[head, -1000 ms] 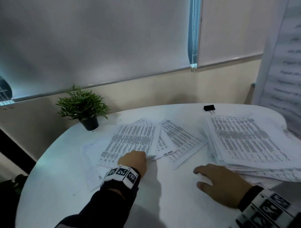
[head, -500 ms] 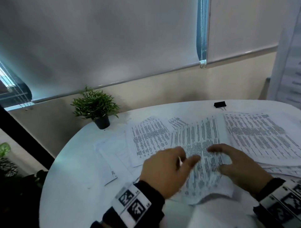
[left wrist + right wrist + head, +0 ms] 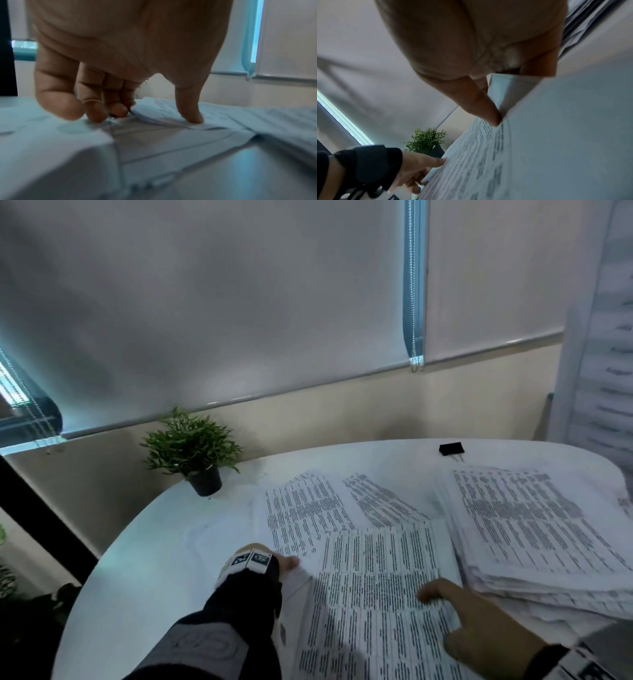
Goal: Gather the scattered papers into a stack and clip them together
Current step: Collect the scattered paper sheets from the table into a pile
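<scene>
Since half a second ago the left hand [image 3: 286, 564] has swung out to the far edge of the loose printed white sheets [image 3: 376, 594], well left of the thick pile of printed papers [image 3: 534, 525]. It pinches that edge, thumb above and fingers beneath. The right hand [image 3: 479, 628], just beside the pile, clamps thumb and fingers on the sheets' right edge. A black binder clip [image 3: 451, 448] lies on the white round bench [image 3: 144, 559] just behind the pile.

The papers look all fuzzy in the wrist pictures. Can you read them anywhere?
Head view: print on the papers smears into dark dashes, unreadable; left wrist view: the foreground blurs, fingers sharper; right wrist view: streaky blur, only the plant fairly crisp.
</scene>
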`<state>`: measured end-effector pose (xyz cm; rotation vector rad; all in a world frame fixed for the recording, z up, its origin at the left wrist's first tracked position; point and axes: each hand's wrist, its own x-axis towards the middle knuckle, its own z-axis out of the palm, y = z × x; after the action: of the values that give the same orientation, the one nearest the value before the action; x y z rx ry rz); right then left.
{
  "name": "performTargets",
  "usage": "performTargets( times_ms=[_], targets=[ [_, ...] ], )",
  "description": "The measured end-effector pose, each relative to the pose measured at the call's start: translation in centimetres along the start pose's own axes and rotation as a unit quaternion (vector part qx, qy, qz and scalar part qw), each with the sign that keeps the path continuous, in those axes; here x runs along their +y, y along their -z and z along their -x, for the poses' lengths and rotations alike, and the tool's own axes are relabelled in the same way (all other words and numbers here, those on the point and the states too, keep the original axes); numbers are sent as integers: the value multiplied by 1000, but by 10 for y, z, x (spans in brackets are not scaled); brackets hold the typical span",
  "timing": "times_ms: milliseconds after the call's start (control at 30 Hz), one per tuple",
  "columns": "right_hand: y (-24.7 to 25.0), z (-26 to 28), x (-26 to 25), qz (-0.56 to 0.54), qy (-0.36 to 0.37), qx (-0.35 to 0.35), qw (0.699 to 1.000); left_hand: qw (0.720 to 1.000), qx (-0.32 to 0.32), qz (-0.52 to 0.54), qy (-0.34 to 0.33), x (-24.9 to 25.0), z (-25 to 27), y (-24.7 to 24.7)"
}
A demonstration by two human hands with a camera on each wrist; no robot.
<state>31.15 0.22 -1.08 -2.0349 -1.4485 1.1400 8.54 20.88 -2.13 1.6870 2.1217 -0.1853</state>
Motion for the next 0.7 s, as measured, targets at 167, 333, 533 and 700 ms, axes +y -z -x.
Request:
performTargets(
  times_ms=[167,333,533,700],
  targets=[
    [-2,0,3,-5,-10,-7,1000,999,25,14,-27,7,4,4],
    [-3,1,8,-11,-3,-1,1000,945,107,304,-54,-7,-6,19],
    [-1,-3,12,-61,12,36,997,836,94,509,-182,-35,54,74],
    [1,-6,-13,-383,-35,58,921,878,-109,408,-225,-41,118,21]
  ],
)
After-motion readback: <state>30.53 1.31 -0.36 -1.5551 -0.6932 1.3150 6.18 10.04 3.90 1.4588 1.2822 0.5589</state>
